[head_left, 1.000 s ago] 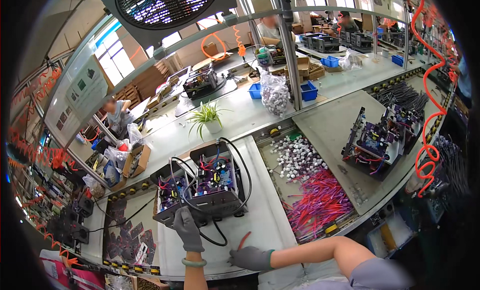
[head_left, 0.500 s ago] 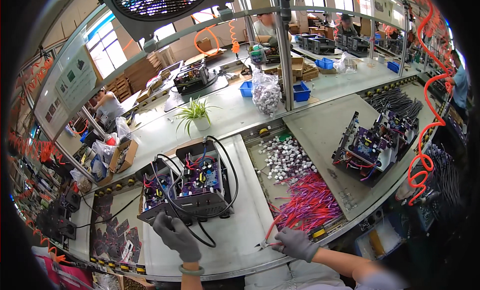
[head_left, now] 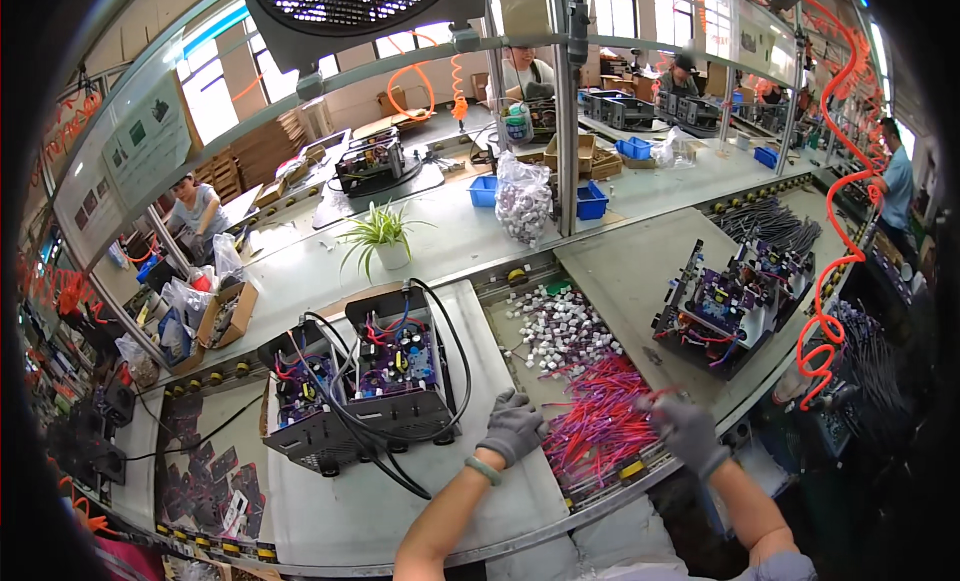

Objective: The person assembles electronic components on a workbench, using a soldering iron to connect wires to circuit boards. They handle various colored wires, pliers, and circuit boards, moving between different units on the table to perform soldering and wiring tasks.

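Observation:
My left hand [head_left: 512, 431], in a grey glove, is at the left edge of a pile of red and purple wires [head_left: 606, 417]. Its fingers are loosely bent and apart, with nothing visible in them. My right hand [head_left: 690, 439], also gloved, is over the pile's right side, smeared by motion. It is closed around what look like red-handled pliers [head_left: 660, 393], blurred. To the left stand two open black metal housings [head_left: 365, 418] with purple circuit boards and thick black cables [head_left: 466, 376]. White connectors [head_left: 562, 326] lie beyond the wires.
More open circuit-board units [head_left: 725, 301] stand on a panel at the right, beside grey cables [head_left: 770, 221]. Flat dark pieces [head_left: 210, 481] lie at the left. A potted plant [head_left: 380, 241] and a bag of white parts [head_left: 523, 201] stand behind. A red coiled hose [head_left: 845, 251] hangs at right.
My left hand has moved right, from the black housings to the wire pile. My right hand has moved right and up, across the wires, with the pliers. The view has shifted slightly.

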The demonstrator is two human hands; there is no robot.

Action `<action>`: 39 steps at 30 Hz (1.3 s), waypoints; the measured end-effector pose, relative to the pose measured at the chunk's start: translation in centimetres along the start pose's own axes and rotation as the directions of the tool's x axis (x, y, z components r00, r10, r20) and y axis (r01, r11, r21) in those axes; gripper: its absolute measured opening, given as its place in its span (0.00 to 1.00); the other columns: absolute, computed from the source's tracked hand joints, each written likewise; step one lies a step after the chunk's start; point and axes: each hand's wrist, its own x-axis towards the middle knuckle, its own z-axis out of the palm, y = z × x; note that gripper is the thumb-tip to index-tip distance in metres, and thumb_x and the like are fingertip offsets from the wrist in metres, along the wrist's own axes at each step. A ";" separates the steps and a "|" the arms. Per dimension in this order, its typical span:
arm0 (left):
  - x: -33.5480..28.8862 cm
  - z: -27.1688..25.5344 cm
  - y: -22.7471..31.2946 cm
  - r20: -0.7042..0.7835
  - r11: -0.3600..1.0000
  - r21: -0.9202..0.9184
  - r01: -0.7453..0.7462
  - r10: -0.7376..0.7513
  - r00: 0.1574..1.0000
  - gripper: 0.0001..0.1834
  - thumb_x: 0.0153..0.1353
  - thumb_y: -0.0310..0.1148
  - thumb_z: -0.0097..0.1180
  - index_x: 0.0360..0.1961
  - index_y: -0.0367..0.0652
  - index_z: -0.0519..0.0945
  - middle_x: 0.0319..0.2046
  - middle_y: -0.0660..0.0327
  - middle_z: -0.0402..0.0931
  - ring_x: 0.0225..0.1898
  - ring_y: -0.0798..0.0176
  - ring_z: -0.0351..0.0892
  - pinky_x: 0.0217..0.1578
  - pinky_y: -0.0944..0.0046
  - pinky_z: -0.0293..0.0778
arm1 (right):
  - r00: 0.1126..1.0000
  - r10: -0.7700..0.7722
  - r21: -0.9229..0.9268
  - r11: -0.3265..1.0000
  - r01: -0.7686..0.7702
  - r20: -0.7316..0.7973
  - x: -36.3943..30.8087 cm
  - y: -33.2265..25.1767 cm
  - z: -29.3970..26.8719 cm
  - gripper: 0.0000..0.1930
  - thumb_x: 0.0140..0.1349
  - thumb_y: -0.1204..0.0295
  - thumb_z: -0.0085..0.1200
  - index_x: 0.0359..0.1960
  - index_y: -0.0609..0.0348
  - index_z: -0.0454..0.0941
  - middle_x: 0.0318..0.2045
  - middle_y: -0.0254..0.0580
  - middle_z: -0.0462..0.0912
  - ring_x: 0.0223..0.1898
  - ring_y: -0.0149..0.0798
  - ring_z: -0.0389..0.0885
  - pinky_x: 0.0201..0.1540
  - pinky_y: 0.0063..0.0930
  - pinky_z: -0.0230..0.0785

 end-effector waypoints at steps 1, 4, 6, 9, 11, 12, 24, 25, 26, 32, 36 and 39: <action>0.2 -0.2 0.2 0.028 1.000 -0.009 -0.005 0.005 1.000 0.15 0.61 0.45 0.49 0.29 0.50 0.84 0.38 0.64 0.82 0.50 0.59 0.75 0.62 0.49 0.57 | 0.994 0.066 -0.105 0.992 -0.075 -0.082 0.4 1.9 0.0 0.07 0.57 0.69 0.60 0.36 0.54 0.80 0.30 0.46 0.83 0.30 0.51 0.83 0.32 0.39 0.74; -0.5 -1.4 0.1 0.033 0.999 -0.034 0.004 -0.003 0.999 0.16 0.60 0.45 0.50 0.23 0.51 0.84 0.32 0.66 0.82 0.47 0.61 0.76 0.61 0.50 0.58 | 0.964 0.265 -0.363 0.899 -0.244 0.007 1.0 6.8 0.4 0.18 0.53 0.60 0.63 0.43 0.54 0.77 0.35 0.49 0.81 0.37 0.53 0.82 0.38 0.43 0.74; -2.3 -1.3 -1.3 0.003 0.999 0.009 0.044 -0.044 0.999 0.17 0.60 0.46 0.51 0.20 0.51 0.84 0.28 0.67 0.82 0.46 0.62 0.76 0.58 0.52 0.60 | 0.909 0.400 -0.542 0.792 -0.279 0.115 2.3 6.4 0.7 0.26 0.53 0.54 0.63 0.49 0.55 0.72 0.42 0.52 0.80 0.41 0.53 0.81 0.42 0.45 0.74; -5.0 -2.4 -3.0 0.003 0.983 0.005 0.185 -0.185 0.983 0.18 0.59 0.47 0.52 0.20 0.52 0.84 0.25 0.67 0.82 0.43 0.61 0.77 0.55 0.52 0.61 | 0.859 0.497 -0.484 0.786 -0.386 0.123 2.6 7.4 2.3 0.34 0.51 0.49 0.63 0.53 0.57 0.68 0.51 0.56 0.74 0.45 0.55 0.80 0.45 0.46 0.74; -8.0 -2.5 -5.2 -0.044 0.962 -0.018 0.272 -0.273 0.961 0.19 0.57 0.49 0.53 0.16 0.52 0.84 0.20 0.64 0.80 0.38 0.57 0.78 0.49 0.52 0.63 | 0.866 0.472 -0.503 0.796 -0.337 0.167 3.6 4.9 3.7 0.31 0.54 0.52 0.62 0.54 0.57 0.67 0.51 0.56 0.73 0.44 0.55 0.80 0.44 0.46 0.75; -9.1 -2.8 -5.8 -0.032 0.947 0.043 0.319 -0.318 0.947 0.19 0.56 0.49 0.54 0.15 0.52 0.83 0.18 0.63 0.79 0.37 0.57 0.78 0.48 0.51 0.63 | 0.866 0.465 -0.518 0.795 -0.315 0.186 3.8 4.1 4.1 0.30 0.56 0.53 0.61 0.54 0.57 0.67 0.51 0.57 0.72 0.44 0.55 0.81 0.43 0.46 0.75; -22.0 -5.2 -15.6 -0.172 0.477 0.354 0.805 -0.812 0.557 0.17 0.53 0.48 0.55 0.17 0.50 0.83 0.21 0.59 0.81 0.38 0.54 0.77 0.46 0.51 0.63 | 0.908 0.413 -0.615 0.734 -0.287 0.069 4.6 6.5 11.3 0.15 0.59 0.74 0.56 0.46 0.58 0.67 0.37 0.47 0.78 0.35 0.47 0.84 0.34 0.40 0.79; -21.9 -5.7 -15.9 -0.178 0.395 0.398 0.828 -0.852 0.492 0.17 0.54 0.48 0.53 0.20 0.50 0.84 0.25 0.58 0.82 0.39 0.54 0.77 0.47 0.49 0.63 | 0.919 0.389 -0.639 0.724 -0.262 0.064 4.3 6.7 11.6 0.13 0.61 0.72 0.54 0.46 0.59 0.68 0.36 0.46 0.79 0.33 0.45 0.85 0.32 0.37 0.80; -22.2 -6.1 -15.7 -0.293 0.438 0.383 0.813 -0.778 0.556 0.16 0.54 0.47 0.54 0.21 0.49 0.84 0.26 0.57 0.82 0.38 0.53 0.77 0.48 0.49 0.63 | 0.927 0.370 -0.657 0.715 -0.241 0.063 3.8 6.4 11.7 0.12 0.63 0.71 0.52 0.45 0.59 0.69 0.34 0.46 0.79 0.31 0.42 0.85 0.31 0.35 0.80; -18.5 -7.7 -11.1 -0.440 0.688 0.151 0.709 -0.596 0.672 0.07 0.52 0.37 0.59 0.30 0.47 0.81 0.36 0.55 0.79 0.42 0.51 0.75 0.54 0.47 0.66 | 0.966 0.237 -0.178 0.960 -0.216 0.102 2.8 -1.1 14.2 0.11 0.60 0.73 0.50 0.43 0.62 0.72 0.35 0.54 0.78 0.33 0.52 0.82 0.34 0.41 0.76; -10.6 -6.6 -8.2 -0.349 0.832 -0.165 0.529 -0.551 0.758 0.17 0.53 0.34 0.60 0.45 0.44 0.80 0.40 0.53 0.80 0.45 0.47 0.76 0.47 0.52 0.73 | 0.962 0.018 -0.176 0.984 0.031 0.271 2.4 -8.7 15.6 0.12 0.64 0.64 0.51 0.40 0.60 0.76 0.27 0.46 0.80 0.28 0.44 0.83 0.29 0.36 0.76; -4.6 -5.4 -5.9 -0.366 0.865 -0.391 0.314 -0.459 0.809 0.23 0.55 0.35 0.62 0.53 0.41 0.76 0.46 0.50 0.78 0.49 0.48 0.78 0.51 0.53 0.73 | 0.736 -0.090 0.365 0.904 -0.222 0.671 0.4 -12.8 10.4 0.16 0.61 0.56 0.56 0.36 0.57 0.79 0.28 0.45 0.82 0.28 0.47 0.82 0.33 0.42 0.72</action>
